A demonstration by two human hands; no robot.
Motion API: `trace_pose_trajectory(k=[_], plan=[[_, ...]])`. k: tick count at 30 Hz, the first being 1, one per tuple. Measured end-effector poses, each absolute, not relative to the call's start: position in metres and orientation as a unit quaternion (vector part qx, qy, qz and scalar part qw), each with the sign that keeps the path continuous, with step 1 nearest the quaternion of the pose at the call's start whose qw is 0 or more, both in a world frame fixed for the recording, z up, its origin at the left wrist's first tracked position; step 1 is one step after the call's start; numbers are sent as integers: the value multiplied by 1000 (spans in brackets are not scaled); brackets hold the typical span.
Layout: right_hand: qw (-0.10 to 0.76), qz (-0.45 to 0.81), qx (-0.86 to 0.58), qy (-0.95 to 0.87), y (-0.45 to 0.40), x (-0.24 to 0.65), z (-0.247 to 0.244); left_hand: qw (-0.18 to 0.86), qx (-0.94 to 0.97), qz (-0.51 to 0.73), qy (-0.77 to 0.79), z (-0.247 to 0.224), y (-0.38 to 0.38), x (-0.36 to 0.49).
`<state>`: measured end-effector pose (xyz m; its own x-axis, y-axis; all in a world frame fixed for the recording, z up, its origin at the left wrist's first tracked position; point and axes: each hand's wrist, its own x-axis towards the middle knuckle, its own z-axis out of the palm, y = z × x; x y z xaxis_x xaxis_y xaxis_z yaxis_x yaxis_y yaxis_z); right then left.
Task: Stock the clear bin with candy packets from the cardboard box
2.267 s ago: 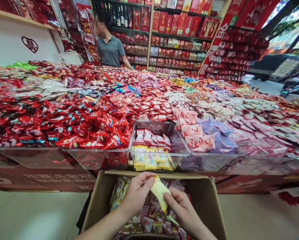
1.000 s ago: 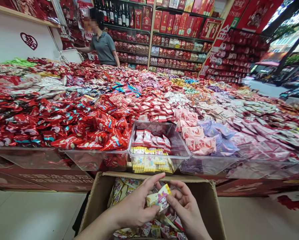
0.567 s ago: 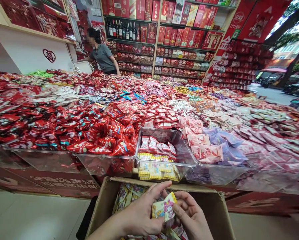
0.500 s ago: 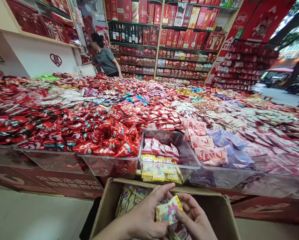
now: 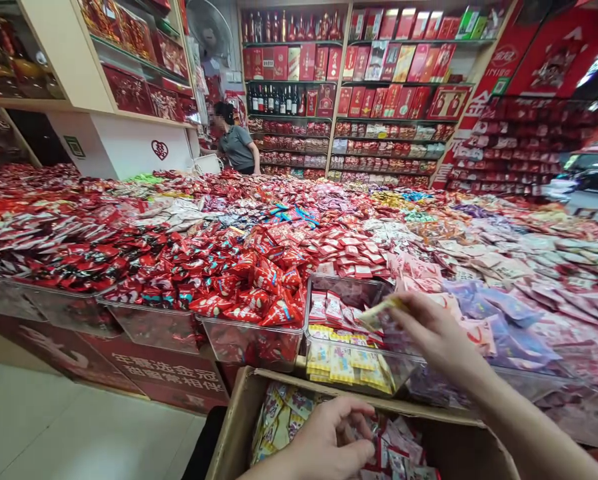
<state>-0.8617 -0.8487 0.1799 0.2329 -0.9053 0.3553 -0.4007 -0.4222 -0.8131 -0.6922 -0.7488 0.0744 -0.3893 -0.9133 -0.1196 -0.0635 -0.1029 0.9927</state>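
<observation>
Over the clear bin, my right hand (image 5: 436, 333) pinches a small yellow candy packet (image 5: 377, 316) by one end. Below it in that bin (image 5: 349, 345), yellow packets (image 5: 341, 361) lie in front of red-and-white packets (image 5: 335, 307). My left hand (image 5: 331, 437) hovers above an open cardboard box (image 5: 236, 407), its fingers loosely bent and apart, with nothing visible in them. Inside the box, yellow packets (image 5: 283, 417) lie on the left and pink-and-red packets (image 5: 399, 447) on the right, partly hidden by the hand.
Red candy packets (image 5: 273, 287) fill the bin to the left; purple packets (image 5: 499, 313) heap to the right. More candy spreads across the wide display. Behind it stands a person in a grey shirt (image 5: 239, 147), before shelves of bottles and red boxes (image 5: 323, 63).
My hands have parted. The right has carried the yellow packet up and forward from the box to the clear bin, while the left stays over the box. The view has shifted left and up.
</observation>
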Motion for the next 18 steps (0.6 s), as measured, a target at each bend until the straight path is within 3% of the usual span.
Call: trace_pose_trajectory(k=[2, 6, 8, 10, 14, 18], plan=[[329, -362, -760, 429, -878, -846, 180, 334, 447, -599, -574, 76, -749, -693], [483, -196, -735, 434, -912, -818, 156, 316, 471, -576, -589, 75, -749, -693], [498, -159, -726, 446, -916, -811, 145, 303, 475, -557, -610, 75, -749, -692], [452, -146, -748, 464, -917, -808, 140, 281, 479, -533, -639, 76, -747, -691], [279, -101, -810, 505, -917, -808, 140, 227, 474, -477, -705, 78, -744, -690], [220, -95, -836, 493, -918, -807, 138, 183, 458, -430, -756, 78, -743, -688]])
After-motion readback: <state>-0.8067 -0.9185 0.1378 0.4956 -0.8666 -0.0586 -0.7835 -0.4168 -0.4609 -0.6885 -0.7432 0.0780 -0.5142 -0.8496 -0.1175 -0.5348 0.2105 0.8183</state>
